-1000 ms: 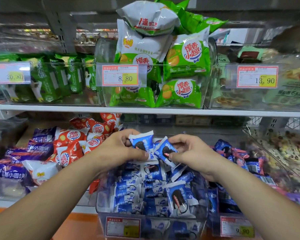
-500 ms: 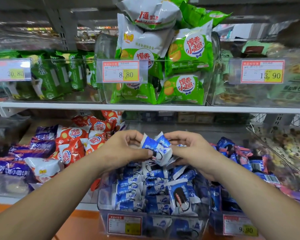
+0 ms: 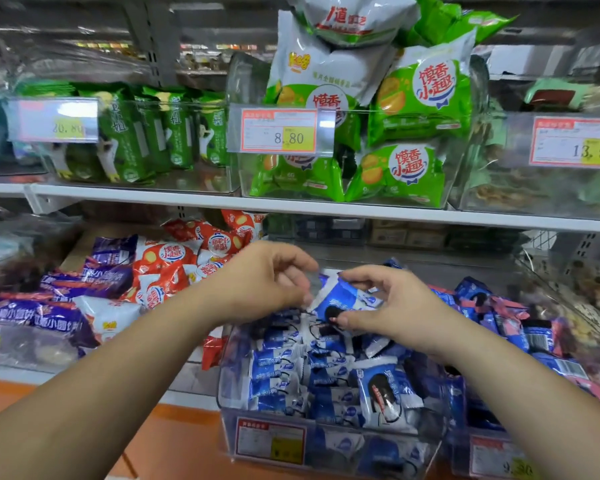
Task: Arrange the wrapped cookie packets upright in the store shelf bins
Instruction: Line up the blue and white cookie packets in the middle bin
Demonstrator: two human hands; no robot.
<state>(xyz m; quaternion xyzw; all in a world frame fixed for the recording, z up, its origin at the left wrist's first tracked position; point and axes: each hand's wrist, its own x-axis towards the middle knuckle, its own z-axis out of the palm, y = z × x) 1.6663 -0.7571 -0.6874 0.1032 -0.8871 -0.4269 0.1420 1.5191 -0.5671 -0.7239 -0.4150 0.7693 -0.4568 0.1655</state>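
Shelf-stocking in progress: a person's hands are meeting above a clear bin [image 3: 228, 375] of blue-and-white cookie packets [image 3: 326, 379] on the lower shelf [image 3: 184, 396]. A second ago each hand was lifting its own packet, well apart; now both are closing on one spot, and only one blue packet [image 3: 343, 297] is showing plainly, tilted just over the heap at the back of the bin. The right hand [image 3: 395, 306] is pinching it, thumb beneath and forefinger on top. The left hand [image 3: 267, 282] is hovering at its crimped edge with fingers curled, too blurred to tell whether it is gripping. The packet is seemingly being squared up before going in upright, so the placing is not yet done, and several packets below are lying slanted. Price tags overhead are reading 8.80 [image 3: 279, 131], 13.90 [image 3: 575, 142] and a faint 20.80 [image 3: 54, 121]. Green bags [image 3: 426, 95] and red bags [image 3: 174, 254] are carrying the roundel 馍香小趣. The bin's own tag [image 3: 271, 441] is too blurred to read.
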